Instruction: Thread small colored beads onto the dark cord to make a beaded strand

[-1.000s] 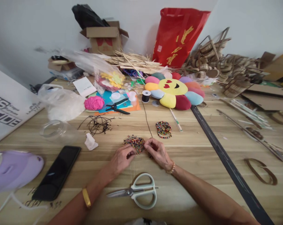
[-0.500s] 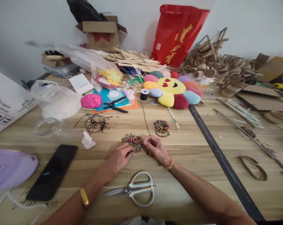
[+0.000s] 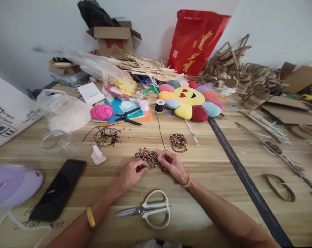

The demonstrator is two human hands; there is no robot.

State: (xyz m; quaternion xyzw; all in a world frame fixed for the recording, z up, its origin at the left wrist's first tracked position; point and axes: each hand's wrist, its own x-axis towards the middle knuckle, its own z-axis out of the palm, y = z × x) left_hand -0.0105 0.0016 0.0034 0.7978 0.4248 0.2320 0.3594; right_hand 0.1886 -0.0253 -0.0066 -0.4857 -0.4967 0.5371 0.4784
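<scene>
A loose pile of small multicoloured beads (image 3: 147, 155) lies on the wooden table between my hands. My left hand (image 3: 133, 173) is at the pile's lower left, thumb and forefinger pinched together; whatever may be between them is too small to make out. At the right side of the pile, my right hand (image 3: 173, 166) pinches a thin black cord (image 3: 160, 132). That cord runs back to a spool (image 3: 160, 106) standing upright. Some beads lie close under the right fingertips. Just beyond this hand rests a coil of strung beads (image 3: 178, 142).
White-handled scissors (image 3: 156, 209) lie in front of me. To the left are a phone (image 3: 58, 190), crumpled paper (image 3: 97, 155) and black cord scraps (image 3: 106, 136). Pliers (image 3: 127, 117), pink yarn (image 3: 101, 112) and a flower cushion (image 3: 189, 100) sit farther back. A dark strip (image 3: 238, 163) crosses the right side.
My left hand has shifted slightly, its fingertips moving a little right along the pile's near edge. The right hand keeps its pinch at nearly the same spot.
</scene>
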